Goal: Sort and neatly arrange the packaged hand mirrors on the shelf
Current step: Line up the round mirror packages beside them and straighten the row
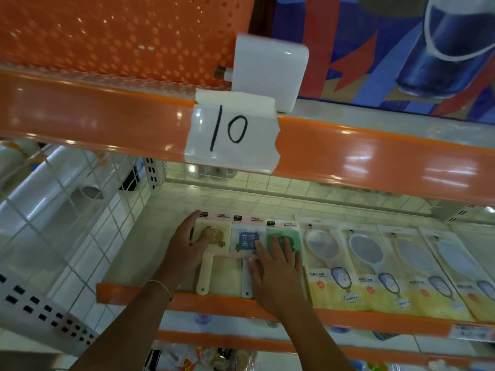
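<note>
Nearest the camera, two forearms reach up over the orange front lip (pixel 214 303) of the shelf. The left hand (pixel 184 247) lies with fingers straight along the left edge of the cream mirror pack (pixel 214 236), holding nothing. The right hand (pixel 276 266) presses flat, fingers spread, on the green mirror pack (pixel 284 234) and on the blue one (pixel 245 238) between. These three packs sit side by side, long axes running front to back, handles toward the lip. Just right of the right hand a row of round mirror packs (pixel 372 263) overlaps along the shelf. The right hand is nearer that row, so closing the gap there would likely fall to it. Beyond, a taped label (pixel 233 132) reads 10.
</note>
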Motion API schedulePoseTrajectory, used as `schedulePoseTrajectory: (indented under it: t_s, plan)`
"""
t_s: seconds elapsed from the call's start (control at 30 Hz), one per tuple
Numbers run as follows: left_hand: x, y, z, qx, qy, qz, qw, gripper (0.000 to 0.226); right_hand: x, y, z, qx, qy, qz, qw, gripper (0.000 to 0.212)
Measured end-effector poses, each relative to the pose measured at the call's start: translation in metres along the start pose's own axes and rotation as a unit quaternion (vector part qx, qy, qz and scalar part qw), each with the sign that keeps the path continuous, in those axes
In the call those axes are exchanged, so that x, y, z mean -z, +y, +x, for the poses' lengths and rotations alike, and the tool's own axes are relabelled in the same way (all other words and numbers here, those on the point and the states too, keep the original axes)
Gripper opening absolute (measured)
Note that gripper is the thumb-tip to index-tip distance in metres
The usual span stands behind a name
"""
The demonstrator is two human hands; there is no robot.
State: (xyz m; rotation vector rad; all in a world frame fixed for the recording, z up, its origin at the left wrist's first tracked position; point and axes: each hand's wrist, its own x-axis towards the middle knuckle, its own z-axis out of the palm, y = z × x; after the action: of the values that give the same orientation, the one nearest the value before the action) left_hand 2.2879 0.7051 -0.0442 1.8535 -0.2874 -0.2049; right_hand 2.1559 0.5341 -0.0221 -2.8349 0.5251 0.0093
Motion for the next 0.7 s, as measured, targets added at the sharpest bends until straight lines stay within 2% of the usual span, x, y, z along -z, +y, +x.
schedulePoseTrajectory:
  t_s: [0.2,0.4,0.53,0.7]
  plan:
    - [0.002,0.000,0.000,0.028,-0.009,-0.041,0.999,0.053,-0.012,0.001,-0.003,0.001,-0.019,-0.001,1.000,0.070]
    - [0.002,0.002,0.000,0.007,-0.020,0.014,1.000,0.047,-0.012,0.001,-0.003,0.004,-0.018,-0.004,1.000,0.076]
    - [-0.001,0.004,-0.002,0.000,-0.010,0.064,0.998,0.057,-0.012,0.001,-0.003,0.003,-0.022,-0.006,1.000,0.076]
    - [-0.004,0.013,-0.006,-0.029,-0.009,0.132,0.991,0.055,-0.010,0.000,-0.003,0.000,-0.028,-0.007,1.000,0.077]
